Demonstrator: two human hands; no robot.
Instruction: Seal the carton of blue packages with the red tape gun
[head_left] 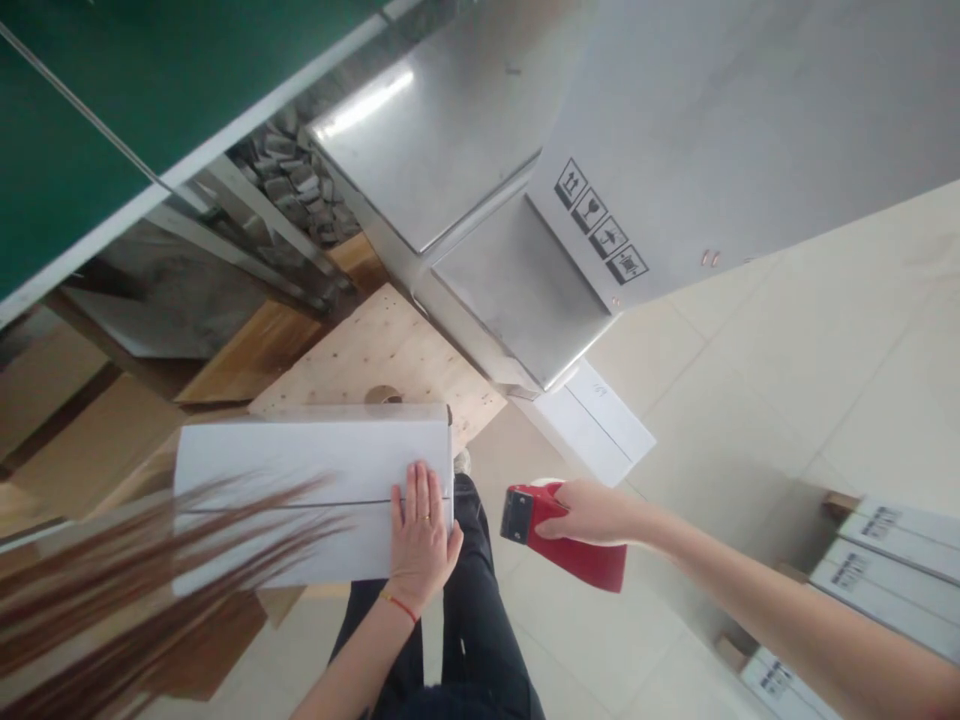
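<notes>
A long white carton lies in front of me with a dark seam along its top. My left hand rests flat on its right end, fingers stretched out over the seam. In my right hand is a red tape dispenser, gripped around its body. Its dark metal head points left, toward the carton but apart from it. The tape roll is mostly hidden by my fingers.
Beyond the carton is a wooden board with a round hole. A metal machine and a large carton with printed symbols stand ahead. Another white carton lies on the floor; stacked cartons are at right. Hair covers the lower left.
</notes>
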